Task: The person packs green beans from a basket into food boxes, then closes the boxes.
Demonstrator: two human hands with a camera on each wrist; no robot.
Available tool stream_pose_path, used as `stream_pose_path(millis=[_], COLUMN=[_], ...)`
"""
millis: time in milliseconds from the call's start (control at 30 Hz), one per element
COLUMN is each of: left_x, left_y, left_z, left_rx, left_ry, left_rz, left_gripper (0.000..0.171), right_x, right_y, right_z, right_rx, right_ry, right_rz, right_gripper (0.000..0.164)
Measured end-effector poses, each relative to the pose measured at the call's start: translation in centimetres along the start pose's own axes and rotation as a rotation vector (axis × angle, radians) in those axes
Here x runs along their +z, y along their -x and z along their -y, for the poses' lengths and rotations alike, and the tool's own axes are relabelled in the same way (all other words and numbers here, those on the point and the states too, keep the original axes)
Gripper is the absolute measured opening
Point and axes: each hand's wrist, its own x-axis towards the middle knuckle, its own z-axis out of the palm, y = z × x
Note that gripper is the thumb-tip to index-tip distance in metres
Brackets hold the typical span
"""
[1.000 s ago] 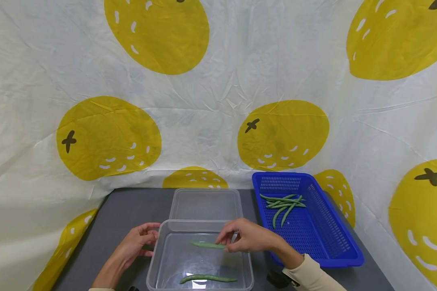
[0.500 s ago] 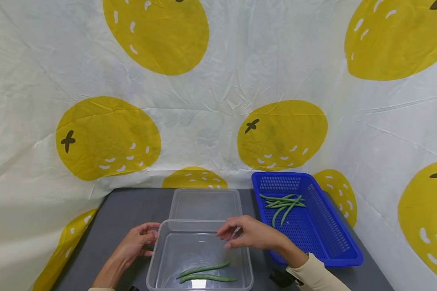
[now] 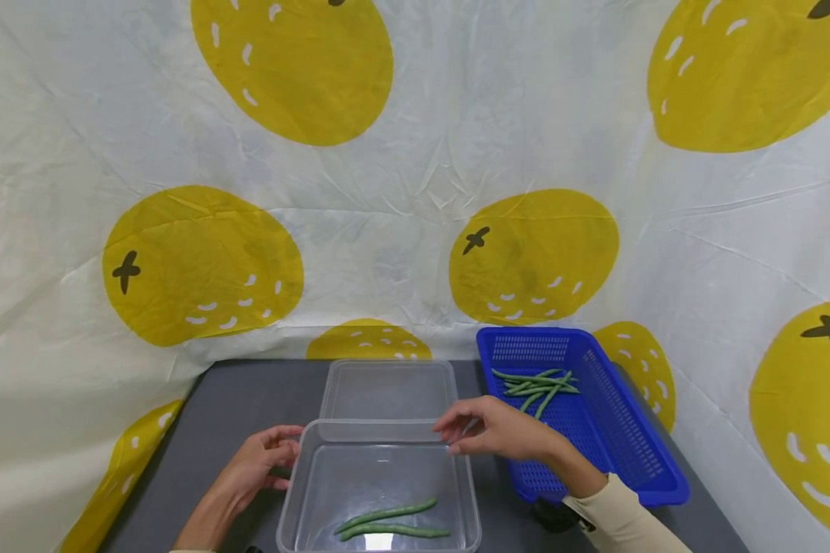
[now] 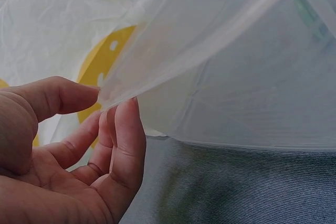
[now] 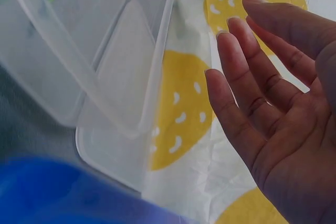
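Observation:
A clear plastic container [image 3: 380,476] stands at the front of the table, with two green beans [image 3: 387,530] lying side by side on its floor. At its left side my left hand [image 3: 259,458] has thumb and fingertips about the rim; the left wrist view shows that hand [image 4: 79,145] pinching a corner of the clear wall. My right hand [image 3: 505,434] is above the container's right edge. In the right wrist view its fingers [image 5: 239,72] are parted and loosely bent, holding nothing.
Right of the container, a blue perforated basket [image 3: 595,438] holds a pile of green beans [image 3: 536,384]. Behind the container lies a clear lid [image 3: 390,388] on the dark table [image 3: 249,392]. A white curtain [image 3: 373,261] with yellow fruit prints surrounds the table.
My right hand lets go of a green bean, which drops beside the other one in the container. The hand then shifts up and right toward the basket. My left hand stays put.

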Motion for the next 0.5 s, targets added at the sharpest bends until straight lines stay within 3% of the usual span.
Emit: stream_pose_path(millis=[500], left_x=[0.0], left_y=[0.0], left_z=[0.0], left_rx=[-0.005], left_ry=[-0.002], left_rz=[-0.005], left_gripper=[0.05], right_x=[-4.1], right_y=[1.9], right_z=[-2.3], right_rx=[0.044], right_ry=[0.063], right_rz=[-0.117], right_gripper=[0.024])
